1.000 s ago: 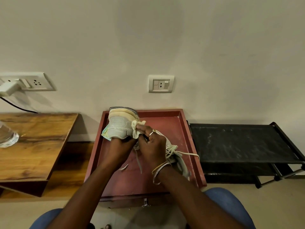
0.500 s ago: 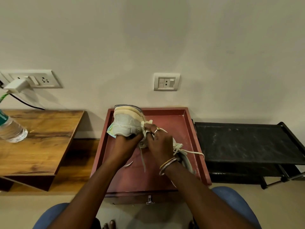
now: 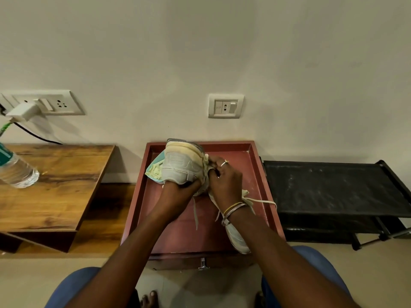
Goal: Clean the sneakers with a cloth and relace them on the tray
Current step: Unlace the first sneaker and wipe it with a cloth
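A pale grey sneaker with a cream sole and mint lining is held upright over the red tray, sole facing away. My left hand grips it from below. My right hand presses a small cream cloth against the sneaker's right side. A second sneaker lies on the tray under my right forearm, its loose laces trailing toward the tray's right rim. A lace end hangs down from the held sneaker.
A wooden table stands to the left with a plastic water bottle on it. A black shoe rack stands to the right. Wall sockets and a plugged charger are on the wall behind.
My head view has shifted slightly, bringing the bottle more into sight. My right hand has rubbed the cloth along the sneaker's side edge; the left hand keeps its hold.
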